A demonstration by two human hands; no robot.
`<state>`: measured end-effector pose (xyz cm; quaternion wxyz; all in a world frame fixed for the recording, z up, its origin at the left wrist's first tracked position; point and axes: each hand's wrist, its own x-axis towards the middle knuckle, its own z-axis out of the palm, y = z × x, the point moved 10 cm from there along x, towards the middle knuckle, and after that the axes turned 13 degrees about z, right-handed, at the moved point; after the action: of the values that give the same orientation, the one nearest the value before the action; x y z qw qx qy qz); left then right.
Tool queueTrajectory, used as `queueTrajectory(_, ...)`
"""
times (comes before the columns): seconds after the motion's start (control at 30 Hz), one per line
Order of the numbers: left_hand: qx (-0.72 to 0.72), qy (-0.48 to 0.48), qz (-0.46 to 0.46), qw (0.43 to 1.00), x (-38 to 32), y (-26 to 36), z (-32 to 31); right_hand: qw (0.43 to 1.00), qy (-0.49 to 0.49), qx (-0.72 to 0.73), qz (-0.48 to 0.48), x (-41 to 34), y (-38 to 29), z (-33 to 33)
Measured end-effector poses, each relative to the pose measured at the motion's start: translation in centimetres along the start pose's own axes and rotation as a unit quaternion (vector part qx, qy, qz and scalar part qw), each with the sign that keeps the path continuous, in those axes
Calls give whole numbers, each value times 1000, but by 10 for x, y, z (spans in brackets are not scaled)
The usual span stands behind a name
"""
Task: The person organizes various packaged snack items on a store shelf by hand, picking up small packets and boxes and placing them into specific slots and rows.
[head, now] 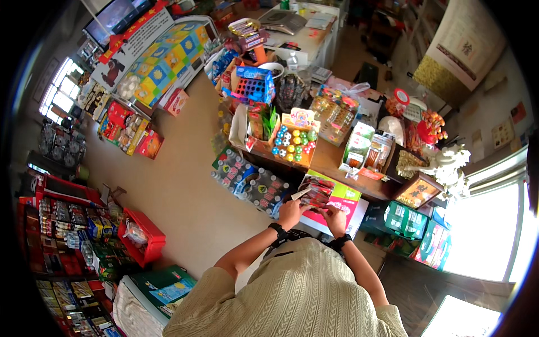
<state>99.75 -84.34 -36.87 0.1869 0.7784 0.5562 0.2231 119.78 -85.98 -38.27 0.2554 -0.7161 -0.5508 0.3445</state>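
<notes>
Low before me, a pink and lime-green cardboard box holds a layer of small dark-red packets. My left hand is at the near left corner of this layer, with thumb and fingertips pinched on the edge of a red packet. A pale strip sticks up just beyond its fingers. On the near right, my right hand pinches the same packet from the other side. The fingertips nearly meet, and they hide part of the packet. Each wrist bears a black band.
Shrink-wrapped bottles stand on the floor left of the box. A wooden counter beyond carries a display box of colourful balls and snack cartons. Green gift bags sit at right. A red plastic crate is at left.
</notes>
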Motion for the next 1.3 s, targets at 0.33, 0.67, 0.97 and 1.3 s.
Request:
queueTrajectory(0.33,-29,37,26,999,-7,-1,18,1000,3,-15,-2,-2,6,0)
queueTrajectory(0.67,-257,-74,-87,960,-2,-23,39,1000,-8,-5,15,10,2,8)
queueTrajectory(0.97,-222,-92,-30,970,9,-8,39,999,20,7,33,3,4,-16)
queueTrajectory(1.3,-250,-103,-61,961,10,-19,47,999,-16,-3,36,8,16,-13)
